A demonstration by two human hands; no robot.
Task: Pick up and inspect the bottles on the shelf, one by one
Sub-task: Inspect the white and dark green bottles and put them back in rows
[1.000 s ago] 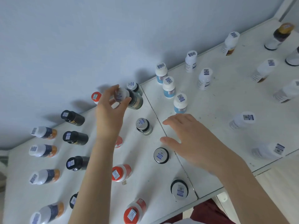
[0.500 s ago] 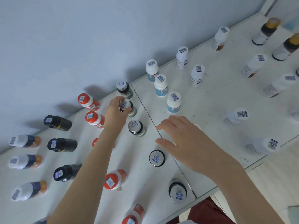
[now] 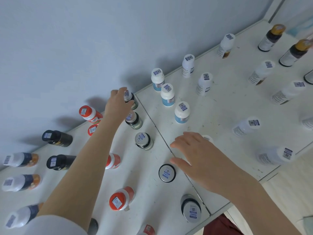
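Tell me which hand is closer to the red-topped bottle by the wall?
Left. The left hand grips a silver-capped bottle beside the red-topped bottle; the right hand is farther off, nearer the front.

A pale blue-grey wall (image 3: 84, 39) rises behind a white shelf (image 3: 228, 102), whose scuffed, speckled top is made of two panels meeting at a dark seam (image 3: 151, 119) that runs from back edge to front edge. Soft, even light leaves blurred shadows on the wall just above the back edge. At the far right corner a white trim (image 3: 277, 7) meets a side wall (image 3: 298, 12). Pale floor (image 3: 288, 197) shows beyond the front edge.
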